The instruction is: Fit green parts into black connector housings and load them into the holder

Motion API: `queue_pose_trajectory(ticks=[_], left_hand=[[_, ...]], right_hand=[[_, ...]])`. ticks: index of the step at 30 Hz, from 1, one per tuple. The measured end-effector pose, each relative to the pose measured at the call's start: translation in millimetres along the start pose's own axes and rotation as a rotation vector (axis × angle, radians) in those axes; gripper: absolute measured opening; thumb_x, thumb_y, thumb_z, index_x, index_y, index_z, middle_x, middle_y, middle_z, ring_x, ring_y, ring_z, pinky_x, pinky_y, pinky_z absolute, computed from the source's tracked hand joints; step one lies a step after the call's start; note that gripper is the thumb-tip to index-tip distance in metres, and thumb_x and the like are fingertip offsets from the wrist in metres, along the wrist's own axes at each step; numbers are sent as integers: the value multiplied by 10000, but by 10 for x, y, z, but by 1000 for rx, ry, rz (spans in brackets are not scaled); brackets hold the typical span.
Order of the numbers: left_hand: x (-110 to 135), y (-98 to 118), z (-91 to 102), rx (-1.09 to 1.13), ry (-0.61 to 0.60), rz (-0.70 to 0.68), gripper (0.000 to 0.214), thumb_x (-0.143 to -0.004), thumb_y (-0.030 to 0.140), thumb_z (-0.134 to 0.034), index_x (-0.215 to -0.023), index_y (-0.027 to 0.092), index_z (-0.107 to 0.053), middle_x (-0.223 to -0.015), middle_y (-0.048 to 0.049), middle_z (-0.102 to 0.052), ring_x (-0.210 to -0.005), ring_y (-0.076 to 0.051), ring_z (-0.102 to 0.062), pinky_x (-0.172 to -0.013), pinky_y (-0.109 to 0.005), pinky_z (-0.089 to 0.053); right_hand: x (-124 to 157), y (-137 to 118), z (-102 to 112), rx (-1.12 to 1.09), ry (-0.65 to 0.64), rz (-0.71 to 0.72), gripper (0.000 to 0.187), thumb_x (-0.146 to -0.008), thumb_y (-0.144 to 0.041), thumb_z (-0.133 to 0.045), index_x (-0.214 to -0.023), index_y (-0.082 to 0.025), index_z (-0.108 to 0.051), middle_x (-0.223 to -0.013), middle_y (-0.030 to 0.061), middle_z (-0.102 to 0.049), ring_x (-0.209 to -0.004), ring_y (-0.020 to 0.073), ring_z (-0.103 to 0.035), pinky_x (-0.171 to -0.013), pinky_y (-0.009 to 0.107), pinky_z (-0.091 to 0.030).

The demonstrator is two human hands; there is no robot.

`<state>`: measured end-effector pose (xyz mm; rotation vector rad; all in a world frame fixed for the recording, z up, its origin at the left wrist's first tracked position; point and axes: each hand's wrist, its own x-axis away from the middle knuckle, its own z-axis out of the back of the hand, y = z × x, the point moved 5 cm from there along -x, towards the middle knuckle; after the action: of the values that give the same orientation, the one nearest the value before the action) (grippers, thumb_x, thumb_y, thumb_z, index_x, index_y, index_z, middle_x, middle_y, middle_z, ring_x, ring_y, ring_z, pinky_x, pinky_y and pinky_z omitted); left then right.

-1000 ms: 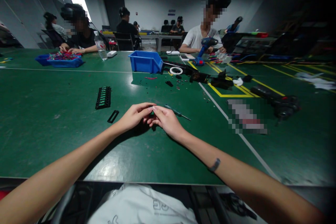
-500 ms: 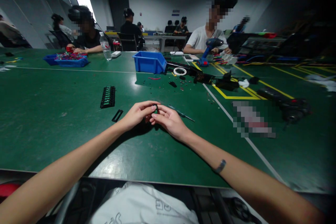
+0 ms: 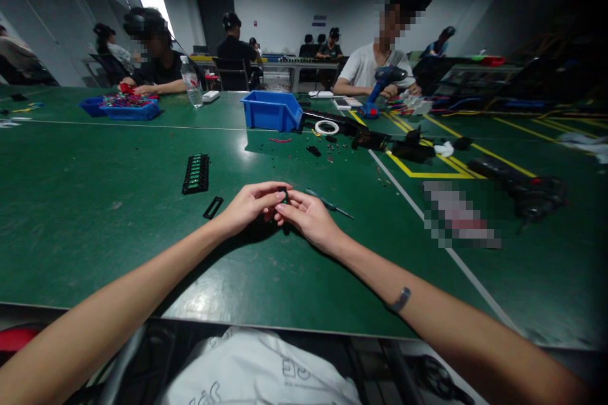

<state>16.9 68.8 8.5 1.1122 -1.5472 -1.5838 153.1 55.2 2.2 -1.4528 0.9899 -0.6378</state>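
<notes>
Both my hands meet above the green table, their fingers closed around a small black-and-green part [image 3: 284,195]. My left hand [image 3: 251,205] grips it from the left and my right hand [image 3: 311,218] from the right. Fingers hide most of the part, so its kind is unclear. Just beyond my right hand lies a screwdriver [image 3: 332,204] with its shaft pointing right. Left of my left hand rests a black rectangular frame [image 3: 213,207]. Farther off is a black holder with a row of green boards [image 3: 196,173].
A blue bin [image 3: 270,111] stands ahead, with a white tape ring [image 3: 327,128] and small loose bits beside it. A cordless drill [image 3: 382,88], a water bottle [image 3: 190,82] and a wire-filled blue tray [image 3: 130,109] are farther back. Two people sit across the table [image 3: 118,247].
The small part has turned slightly between my fingers, showing more black at its top. My hands stay in nearly the same place.
</notes>
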Motion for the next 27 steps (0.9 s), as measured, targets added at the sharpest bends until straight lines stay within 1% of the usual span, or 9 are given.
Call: queue_pose_trajectory(ticks=[5,10,14,17,20,27], left_hand=[[0,1,0,-12,6,1,493,-890,431,-751,-1283,137,-696,-773,-41,-695,-592,-91,-561,-527,-198,-394],[3,4,-32,18,-6,-1,504,-890,433,-749,-1282,121,-686,-761,-41,-687,-607,-104,-594,-543,-205,-402],[7,-3,-57,46,27,-15,506,-876,441,-757,-1250,106,-690,-734,-22,-656,-581,-91,-570,-531,-203,-374],[13,-12,-70,52,50,-20,511,-872,446,-758,-1235,93,-684,-713,-15,-638,-563,-88,-557,-515,-200,-357],[14,-24,-76,63,46,-15,516,-873,447,-755,-1238,91,-675,-699,-13,-633,-558,-92,-561,-509,-201,-356],[-7,-46,-31,84,13,19,484,-903,446,-717,-1251,112,-680,-737,-24,-644,-598,-107,-585,-546,-210,-411]], right_hand=[[-1,-12,0,26,1,-1,286,-866,-386,-758,-1028,-159,-696,-889,57,-731,-770,153,-659,-688,294,-540],[-5,1,7,23,-5,5,300,-875,-388,-754,-1055,-156,-693,-919,68,-744,-795,158,-683,-732,307,-558],[-9,17,4,-19,-7,10,298,-878,-366,-755,-1080,-157,-691,-909,56,-748,-815,159,-703,-773,312,-570],[-15,33,-1,-40,-14,4,308,-873,-370,-761,-1086,-159,-691,-907,55,-757,-798,155,-706,-773,310,-575],[-23,50,4,-48,-14,-8,322,-859,-386,-774,-1077,-162,-696,-913,59,-763,-791,157,-709,-768,313,-578],[-22,35,17,-22,-16,-24,301,-859,-386,-776,-1045,-158,-713,-939,71,-756,-799,161,-706,-738,306,-577]])
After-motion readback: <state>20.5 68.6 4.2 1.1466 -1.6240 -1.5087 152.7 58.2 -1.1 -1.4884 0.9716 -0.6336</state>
